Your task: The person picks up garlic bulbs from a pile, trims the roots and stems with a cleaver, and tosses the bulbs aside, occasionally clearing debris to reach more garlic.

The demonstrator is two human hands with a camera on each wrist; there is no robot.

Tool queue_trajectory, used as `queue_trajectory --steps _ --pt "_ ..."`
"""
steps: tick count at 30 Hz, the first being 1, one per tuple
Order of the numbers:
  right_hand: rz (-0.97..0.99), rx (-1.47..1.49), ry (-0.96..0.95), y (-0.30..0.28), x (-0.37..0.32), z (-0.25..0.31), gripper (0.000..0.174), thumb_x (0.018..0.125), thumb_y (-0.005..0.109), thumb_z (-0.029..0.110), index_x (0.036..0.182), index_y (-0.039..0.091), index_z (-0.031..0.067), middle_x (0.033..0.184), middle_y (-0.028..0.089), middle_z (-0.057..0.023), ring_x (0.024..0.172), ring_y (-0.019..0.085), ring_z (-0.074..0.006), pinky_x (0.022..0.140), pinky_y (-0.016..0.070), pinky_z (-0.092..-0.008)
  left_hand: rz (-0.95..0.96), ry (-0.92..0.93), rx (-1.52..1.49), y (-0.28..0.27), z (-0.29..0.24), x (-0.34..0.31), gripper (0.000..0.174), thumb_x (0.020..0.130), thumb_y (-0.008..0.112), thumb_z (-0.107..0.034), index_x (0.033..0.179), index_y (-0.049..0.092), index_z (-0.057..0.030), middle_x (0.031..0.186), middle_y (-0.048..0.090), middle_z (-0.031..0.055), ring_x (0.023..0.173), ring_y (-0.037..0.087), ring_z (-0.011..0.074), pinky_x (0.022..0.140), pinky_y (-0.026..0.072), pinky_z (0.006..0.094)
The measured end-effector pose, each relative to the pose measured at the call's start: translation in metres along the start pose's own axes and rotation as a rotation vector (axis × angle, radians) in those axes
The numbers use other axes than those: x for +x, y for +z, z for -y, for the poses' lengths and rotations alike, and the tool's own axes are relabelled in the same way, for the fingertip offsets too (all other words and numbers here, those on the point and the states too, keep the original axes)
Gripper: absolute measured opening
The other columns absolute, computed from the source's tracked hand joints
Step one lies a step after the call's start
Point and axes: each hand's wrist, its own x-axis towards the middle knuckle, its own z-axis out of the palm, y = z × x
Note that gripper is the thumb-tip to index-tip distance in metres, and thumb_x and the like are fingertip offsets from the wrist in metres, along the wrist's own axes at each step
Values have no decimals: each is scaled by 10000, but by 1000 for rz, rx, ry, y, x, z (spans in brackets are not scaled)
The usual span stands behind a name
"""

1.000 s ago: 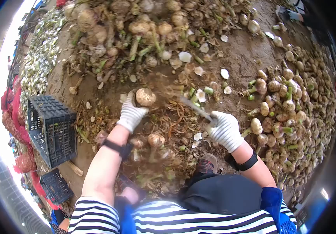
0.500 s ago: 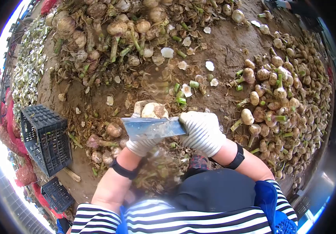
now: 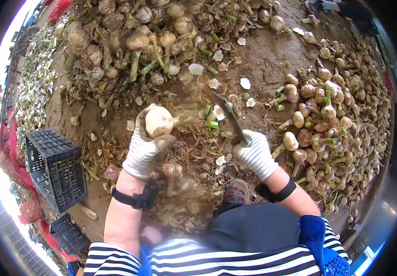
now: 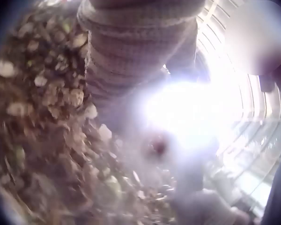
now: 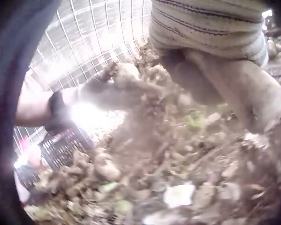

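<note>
The bulb (image 3: 158, 122) is held in the left hand (image 3: 145, 142), left of centre in the head view; it is gripped between the curled fingers on its left side and the thumb below, with its pale face turned upward. By the right hand (image 3: 256, 154), right of centre, a knife (image 3: 231, 115) is gripped at its lower end, the fingers wrapped round it.

The telling relation is between stem and blade. The bulb's long axis is laid roughly level across the frame, and its stem (image 3: 180, 121) is pointed to the right — toward the knife, which is slanted from lower right to upper left and is seen nearly edge-on. The two are well apart, with bare air between them; the left hand is the nearer one, being in contact with the bulb, while the stem side is faced by the right hand.

Green offcuts (image 3: 212, 124) are strewn on the ground (image 3: 263, 55) between the two hands. The upper left of the frame is filled by a heap (image 3: 129, 41), the right by a pile (image 3: 345, 124). In both wrist views much is lost to glare and blur, so the exact finger contact cannot be told.
</note>
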Motion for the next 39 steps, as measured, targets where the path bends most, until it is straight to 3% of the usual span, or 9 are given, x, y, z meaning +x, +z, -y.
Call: queue_trajectory --steps 3,8,14,22,23,27,33,35,39 --pt "87 216 57 9 -7 24 151 703 564 98 806 651 29 607 593 -82 550 529 -123 553 453 -270 55 -279 -577 11 8 -3 453 771 733 -293 1134 515 -131 1094 571 81 1035 571 281 928 479 470" --pt "52 119 -67 20 7 27 115 682 579 144 715 588 34 613 565 -156 535 522 -289 547 452 -322 -92 -328 -702 24 20 -8 370 744 724 -244 1022 572 -53 964 619 103 916 611 282 880 507 466" --pt "416 -296 210 22 -17 -23 236 723 601 248 843 664 54 808 635 -219 786 616 -360 722 493 -421 115 25 -645 33 -42 -11 316 776 640 -257 982 560 -32 954 631 110 926 620 256 784 475 299" --pt "112 272 265 10 4 13 128 736 582 83 823 625 0 626 549 16 560 439 -54 517 397 -248 395 81 261 90 -83 4 435 889 575 -204 1264 482 -3 1079 618 114 798 610 136 722 504 274" --pt "102 235 232 3 6 -1 122 743 577 79 827 617 0 636 534 27 560 429 -39 509 385 -240 296 179 905 60 -61 8 498 819 660 -339 1148 555 20 984 649 163 792 639 192 715 514 303" --pt "22 293 374 9 2 -43 99 686 587 73 776 612 41 581 539 -6 406 482 -117 383 395 -262 528 -686 1653 -21 32 -44 801 679 576 -693 1066 577 8 921 651 221 879 640 337 782 496 395" --pt "254 -309 44 14 -3 -25 245 711 549 165 898 654 49 666 615 -150 579 593 -288 556 481 -360 226 -399 1331 -18 46 -41 708 636 751 -473 1108 525 5 957 651 198 879 649 288 793 509 353" --pt "268 -614 -196 -1 -7 17 166 700 547 172 799 629 68 645 598 -145 620 602 -327 566 484 -398 124 -357 570 -11 47 -33 669 647 784 -115 1194 412 -13 1066 607 132 950 600 194 855 495 324" --pt "229 -680 -413 -1 -11 36 108 704 589 189 727 580 83 647 589 -132 619 602 -329 543 479 -411 253 -73 233 3 29 -22 510 840 623 -214 1257 373 -57 1176 547 81 1012 560 163 850 497 275"
